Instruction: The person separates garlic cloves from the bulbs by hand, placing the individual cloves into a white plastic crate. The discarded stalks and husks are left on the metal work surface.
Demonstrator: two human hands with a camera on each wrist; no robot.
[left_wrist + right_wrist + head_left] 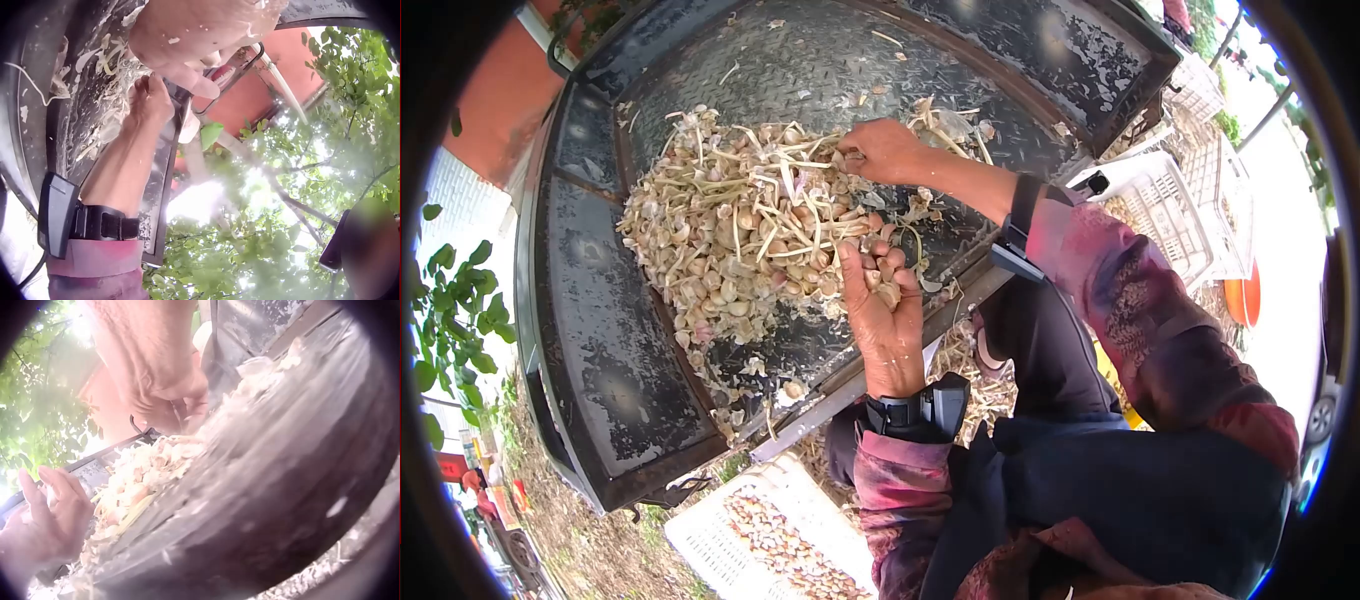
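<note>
We had the left hand palm up, its grip curled round a few pinkish-tan garlic cloves, likely cupped so none rolled off. The right hand bent its fingers at the pale heap of garlic and dry stalks; we couldn't tell if that grip pinched anything. The heap sat on the worn, dark metal cart bed, probably for easy reach. Our count: two hands, one heap, one white plastic crate below; loose cloves, uncountable.
</note>
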